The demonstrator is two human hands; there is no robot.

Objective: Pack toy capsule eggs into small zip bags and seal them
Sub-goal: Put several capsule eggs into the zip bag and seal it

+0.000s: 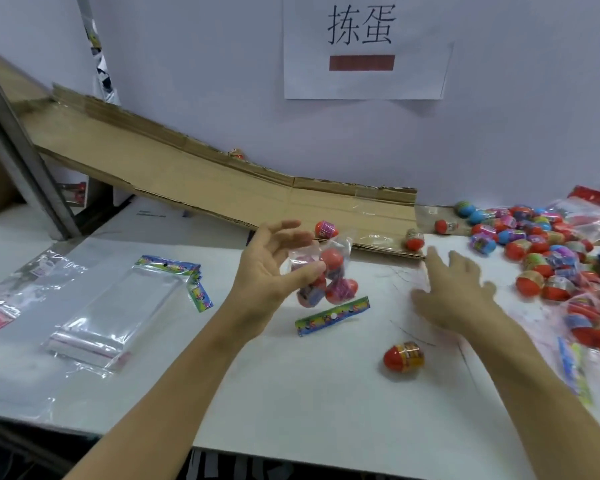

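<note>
1. The bench (pixel 326 393) filled the lower half of the frame, and a cardboard ramp (pixel 194 174) sloped down from the upper left to its middle. Any egg bumped near the ramp's foot could have rolled onto the work area.
2. A pile of eggs (pixel 541 251) crowded the right side, some already in bags. A careless reach there risked scattering them off the right edge.
3. Empty bags (pixel 118 306) lay flat at the left, well apart from both hands.
4. The left hand (pixel 271 268), at the centre, pinched a small bag of eggs (pixel 326 275) between thumb and fingers, lifted off the bench. The grip looked light and the bag's top seemed unsealed, so a tilt could have spilled the eggs.
5. The right hand (pixel 454 285) hung open, fingers spread, holding nothing, and blurred.
6. One loose egg (pixel 404 356) lay at lower centre; a sweeping wrist might have knocked it towards the near edge.
</note>
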